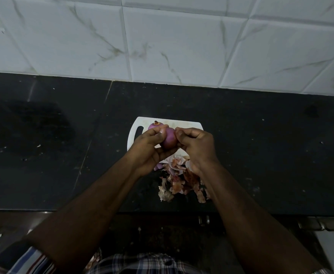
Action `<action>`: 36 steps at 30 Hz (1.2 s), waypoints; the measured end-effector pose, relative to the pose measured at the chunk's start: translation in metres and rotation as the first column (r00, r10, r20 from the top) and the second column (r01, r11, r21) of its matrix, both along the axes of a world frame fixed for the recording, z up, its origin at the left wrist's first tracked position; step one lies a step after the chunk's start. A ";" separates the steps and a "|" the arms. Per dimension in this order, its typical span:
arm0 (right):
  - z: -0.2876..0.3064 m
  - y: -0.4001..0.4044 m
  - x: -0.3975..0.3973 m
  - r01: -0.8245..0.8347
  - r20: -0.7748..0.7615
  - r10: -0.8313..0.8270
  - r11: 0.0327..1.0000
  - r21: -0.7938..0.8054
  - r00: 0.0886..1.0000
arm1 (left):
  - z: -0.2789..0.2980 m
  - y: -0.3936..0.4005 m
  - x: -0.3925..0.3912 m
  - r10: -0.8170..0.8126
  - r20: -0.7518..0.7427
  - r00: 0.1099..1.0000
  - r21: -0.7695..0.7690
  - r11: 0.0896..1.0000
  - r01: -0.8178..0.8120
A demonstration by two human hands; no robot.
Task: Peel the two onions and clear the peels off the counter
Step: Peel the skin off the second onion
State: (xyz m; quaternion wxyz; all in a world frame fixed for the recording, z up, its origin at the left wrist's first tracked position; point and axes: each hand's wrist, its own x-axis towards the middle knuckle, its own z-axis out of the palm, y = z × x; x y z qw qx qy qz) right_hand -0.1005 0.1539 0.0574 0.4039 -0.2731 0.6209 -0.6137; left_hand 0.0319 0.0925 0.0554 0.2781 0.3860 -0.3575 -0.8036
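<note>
Both hands, left (149,150) and right (196,147), grip one onion (170,140) above the cutting board's (131,139) near edge.

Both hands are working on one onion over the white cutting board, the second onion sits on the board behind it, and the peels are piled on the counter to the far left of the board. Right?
Not quite. The head view shows the peels piled at the cutting board's near edge, below the hands, not far left. The rest holds: left hand and right hand on one onion, second onion behind.
</note>
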 end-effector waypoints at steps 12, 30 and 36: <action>0.000 -0.002 0.003 -0.021 -0.031 0.021 1.000 0.020 0.999 | 0.000 0.000 0.002 0.015 -0.061 0.998 -0.015 1.000 -0.016; 0.004 0.010 -0.004 -0.017 -0.378 0.023 1.000 0.017 0.926 | -0.002 -0.002 0.006 0.012 -0.067 0.998 -0.088 0.996 -0.018; 0.006 0.011 -0.001 -0.014 -0.410 0.020 1.000 0.017 0.912 | -0.002 -0.001 0.008 0.011 -0.063 0.998 -0.092 0.996 -0.016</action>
